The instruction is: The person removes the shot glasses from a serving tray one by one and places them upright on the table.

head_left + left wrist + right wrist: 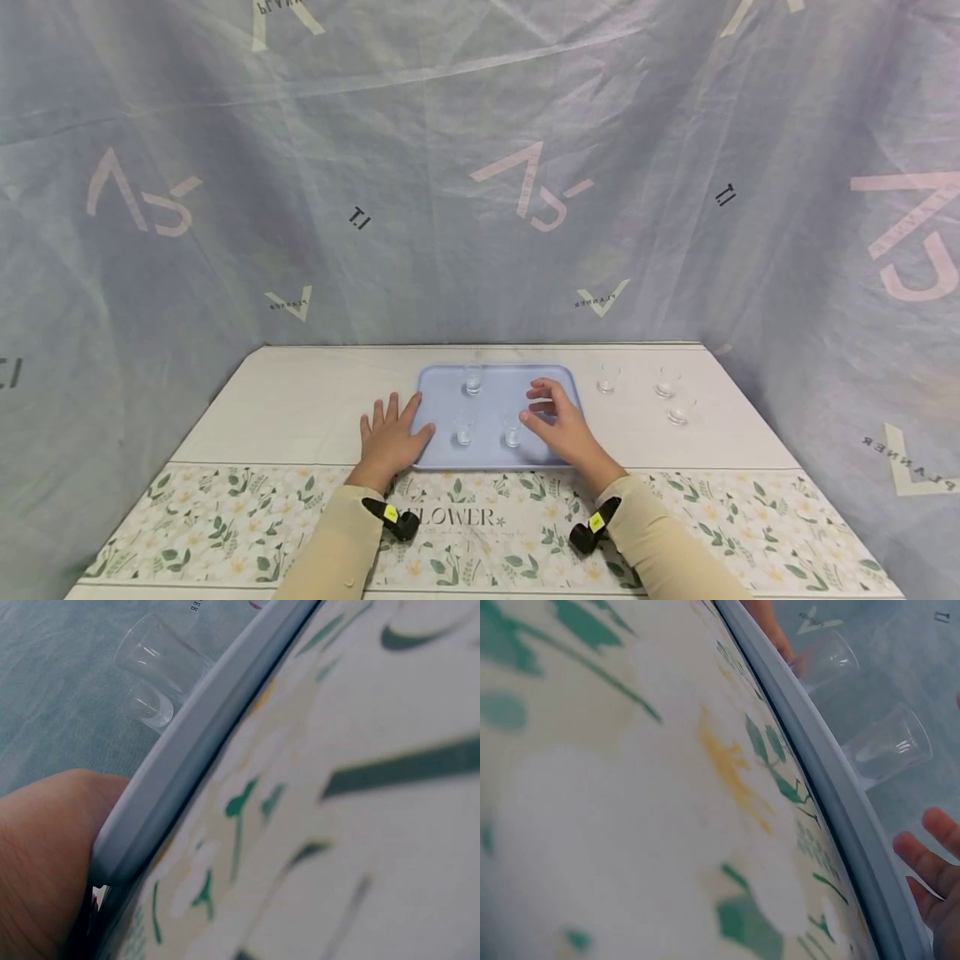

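My left hand (393, 437) rests with fingers spread at the left edge of a light-blue tray (487, 408); its thumb lies over the rim. Over the tray's right part hovers my right hand (561, 423), fingers loosely bent and holding nothing. Just left of its thumb stands a small clear glass (512, 433) on the tray. A second glass (464, 432) stands to the left of that one, and a third glass (472, 380) near the back rim. In the right wrist view, a gap shows between the right fingers (922, 859) and the nearest glass (891, 746).
Right of the tray, on the white tabletop (300, 408), are three more clear glasses: one glass (607, 382) near the tray, another glass (665, 384) and a glass (680, 411) farther right. A floral cloth strip (247, 525) runs along the front. Grey fabric (420, 275) hangs behind and at both sides.
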Demonstrator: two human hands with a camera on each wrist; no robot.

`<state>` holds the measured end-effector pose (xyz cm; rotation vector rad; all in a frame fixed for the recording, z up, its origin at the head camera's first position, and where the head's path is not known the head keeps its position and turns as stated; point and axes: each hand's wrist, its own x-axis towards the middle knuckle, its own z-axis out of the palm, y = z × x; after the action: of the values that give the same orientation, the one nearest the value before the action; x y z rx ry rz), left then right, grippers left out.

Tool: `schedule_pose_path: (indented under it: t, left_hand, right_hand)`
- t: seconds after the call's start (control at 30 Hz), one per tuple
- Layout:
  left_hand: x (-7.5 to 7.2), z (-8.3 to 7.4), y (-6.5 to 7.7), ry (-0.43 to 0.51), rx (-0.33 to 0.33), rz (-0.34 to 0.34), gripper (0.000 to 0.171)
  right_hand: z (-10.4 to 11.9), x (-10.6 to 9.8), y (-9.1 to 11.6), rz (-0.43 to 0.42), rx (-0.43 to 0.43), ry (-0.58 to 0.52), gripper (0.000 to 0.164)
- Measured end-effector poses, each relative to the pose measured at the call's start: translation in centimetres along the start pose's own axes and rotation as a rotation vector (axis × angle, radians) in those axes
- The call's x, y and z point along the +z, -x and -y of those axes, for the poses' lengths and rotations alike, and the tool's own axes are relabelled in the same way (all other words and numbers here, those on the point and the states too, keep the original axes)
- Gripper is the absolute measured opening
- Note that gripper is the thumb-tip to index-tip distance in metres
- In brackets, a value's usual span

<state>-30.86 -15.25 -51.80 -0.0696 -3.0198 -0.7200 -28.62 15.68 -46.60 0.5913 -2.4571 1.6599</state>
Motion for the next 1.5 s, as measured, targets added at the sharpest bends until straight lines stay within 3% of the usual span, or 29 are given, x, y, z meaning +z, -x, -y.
schedule_pose_path:
  t: [0.13,0.37,0.6,0.77,1.03,1.5]
  left_hand:
    - [-0.3,-0.3,0.1,-0.004,0.001,-0.005,0.071]
    - [-0.6,-0.7,0.4,-0.013,-0.006,0.005,0.072]
    - [-0.5,-0.6,0.4,-0.011,-0.004,-0.001,0.071]
    - [-0.3,-0.5,0.4,-0.002,-0.003,-0.001,0.071]
    - [-0.3,-0.4,0.4,-0.012,-0.009,0.001,0.071]
    - [-0.4,-0.5,0.4,-0.029,-0.010,0.008,0.072]
  right_hand:
    - [0.6,0.0,0.3,0.076,0.017,0.000,0.061]
    - [-2.9,1.1,-0.3,0.108,0.003,0.044,0.067]
    - [-4.1,1.1,-0.4,0.137,-0.025,0.096,0.063]
    - [-4.2,1.0,-0.3,0.139,-0.065,0.154,0.051]
    - [-4.0,1.2,-0.1,0.151,-0.071,0.115,0.037]
    - [-3.9,1.1,-0.1,0.142,-0.095,0.163,0.030]
